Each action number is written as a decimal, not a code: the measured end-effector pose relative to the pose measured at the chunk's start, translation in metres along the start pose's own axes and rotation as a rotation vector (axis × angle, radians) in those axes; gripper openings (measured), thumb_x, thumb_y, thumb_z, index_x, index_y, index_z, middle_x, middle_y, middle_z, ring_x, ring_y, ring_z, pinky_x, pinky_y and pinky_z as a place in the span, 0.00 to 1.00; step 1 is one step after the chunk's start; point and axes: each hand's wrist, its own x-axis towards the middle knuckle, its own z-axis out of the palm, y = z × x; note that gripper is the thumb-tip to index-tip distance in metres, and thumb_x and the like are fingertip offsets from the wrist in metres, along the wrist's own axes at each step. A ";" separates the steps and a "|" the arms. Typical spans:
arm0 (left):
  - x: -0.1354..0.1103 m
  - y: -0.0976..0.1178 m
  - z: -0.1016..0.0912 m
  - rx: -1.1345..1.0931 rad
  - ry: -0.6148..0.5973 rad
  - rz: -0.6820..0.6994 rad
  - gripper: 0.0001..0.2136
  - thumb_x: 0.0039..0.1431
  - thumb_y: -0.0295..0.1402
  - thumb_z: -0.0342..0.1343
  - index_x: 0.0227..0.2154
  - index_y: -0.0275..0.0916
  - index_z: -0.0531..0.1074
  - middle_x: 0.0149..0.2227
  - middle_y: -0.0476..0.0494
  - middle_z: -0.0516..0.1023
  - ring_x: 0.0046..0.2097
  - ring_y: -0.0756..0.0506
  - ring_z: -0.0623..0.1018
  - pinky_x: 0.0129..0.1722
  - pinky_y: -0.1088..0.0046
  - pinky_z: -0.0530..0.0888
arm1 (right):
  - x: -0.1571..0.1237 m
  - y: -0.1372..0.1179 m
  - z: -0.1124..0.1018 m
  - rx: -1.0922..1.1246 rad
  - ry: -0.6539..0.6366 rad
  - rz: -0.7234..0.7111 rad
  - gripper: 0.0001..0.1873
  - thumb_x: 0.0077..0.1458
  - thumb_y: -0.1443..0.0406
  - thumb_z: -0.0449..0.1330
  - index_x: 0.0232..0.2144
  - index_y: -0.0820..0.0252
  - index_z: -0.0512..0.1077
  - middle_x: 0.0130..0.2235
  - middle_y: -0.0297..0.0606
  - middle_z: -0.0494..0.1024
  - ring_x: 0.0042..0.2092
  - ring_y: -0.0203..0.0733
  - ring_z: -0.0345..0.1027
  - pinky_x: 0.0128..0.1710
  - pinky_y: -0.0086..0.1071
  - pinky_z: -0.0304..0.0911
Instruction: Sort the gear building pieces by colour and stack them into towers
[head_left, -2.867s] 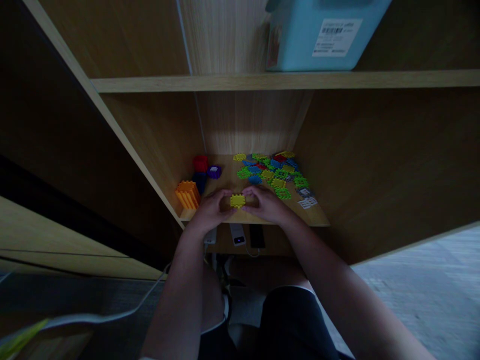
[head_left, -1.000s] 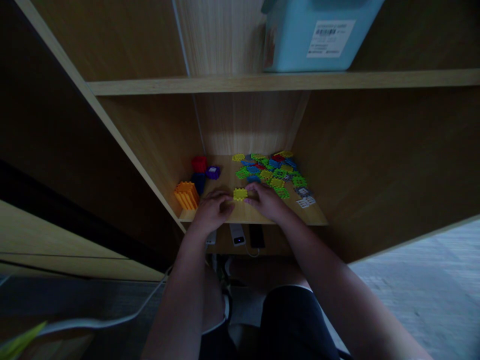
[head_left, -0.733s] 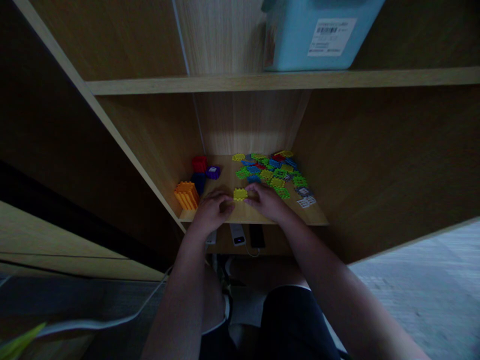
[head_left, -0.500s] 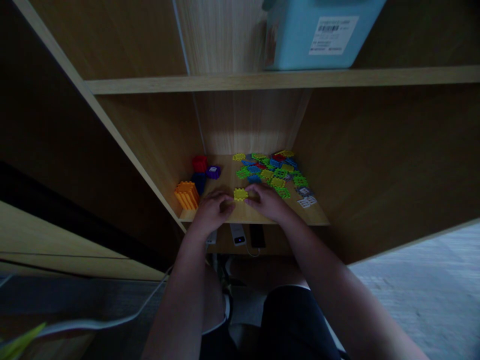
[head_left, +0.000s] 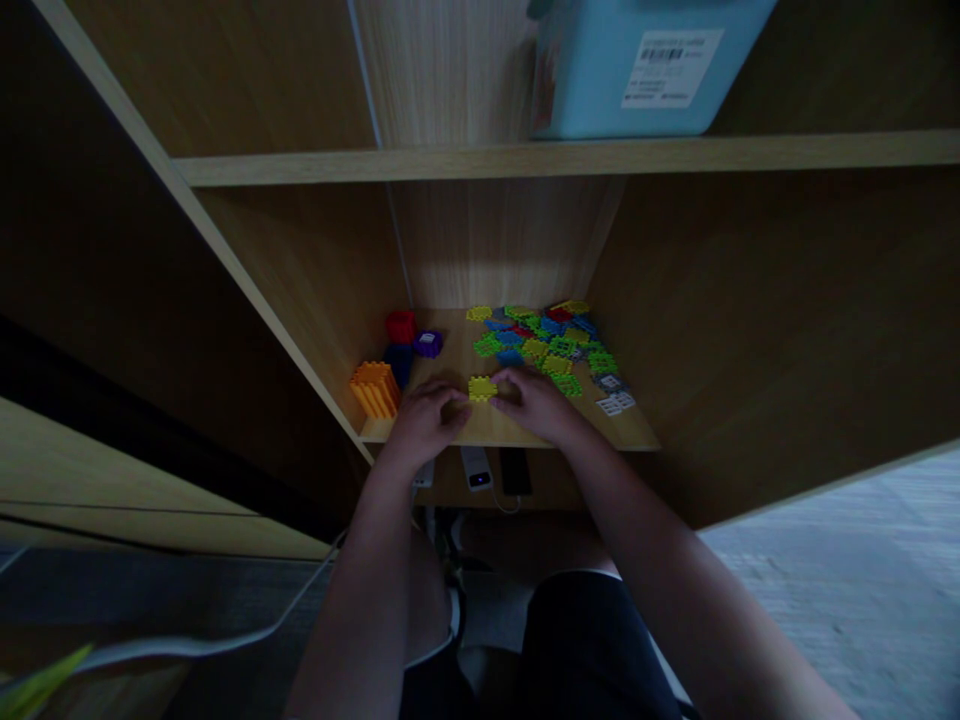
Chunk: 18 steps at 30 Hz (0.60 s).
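A flat yellow interlocking toy tile (head_left: 482, 388) with notched edges is between my two hands, over the front of the wooden shelf (head_left: 491, 432). My left hand (head_left: 429, 420) pinches its left edge with thumb and fingers. At the right edge, the fingers of my right hand (head_left: 531, 402) grip the same tile. Behind my right hand lies a loose pile of green, yellow, blue and red tiles (head_left: 559, 345). Left of my left hand stands an orange block of notched tiles (head_left: 376, 390). Farther back are a red block (head_left: 400, 326), a dark blue block (head_left: 398, 365) and a purple one (head_left: 427, 344).
A light blue bin (head_left: 637, 75) with a label stands on the upper shelf (head_left: 465, 166). Below the working shelf lie a white power bank (head_left: 476, 468) and a dark phone (head_left: 515, 472) with a cable. Wooden side walls enclose the compartment left and right.
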 end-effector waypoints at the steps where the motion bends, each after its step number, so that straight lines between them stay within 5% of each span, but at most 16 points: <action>1: 0.000 0.000 0.000 0.001 0.001 0.000 0.06 0.68 0.36 0.64 0.46 0.46 0.82 0.53 0.42 0.85 0.58 0.37 0.82 0.63 0.51 0.78 | 0.000 0.000 0.000 0.002 -0.002 0.001 0.14 0.65 0.63 0.71 0.51 0.51 0.77 0.51 0.42 0.85 0.56 0.56 0.79 0.60 0.52 0.71; 18: -0.001 -0.001 0.002 -0.005 0.020 0.011 0.06 0.69 0.35 0.65 0.46 0.46 0.82 0.54 0.43 0.85 0.59 0.36 0.82 0.63 0.52 0.78 | 0.001 -0.002 -0.002 -0.006 -0.004 0.016 0.14 0.64 0.63 0.72 0.50 0.52 0.78 0.51 0.41 0.86 0.54 0.53 0.79 0.58 0.47 0.70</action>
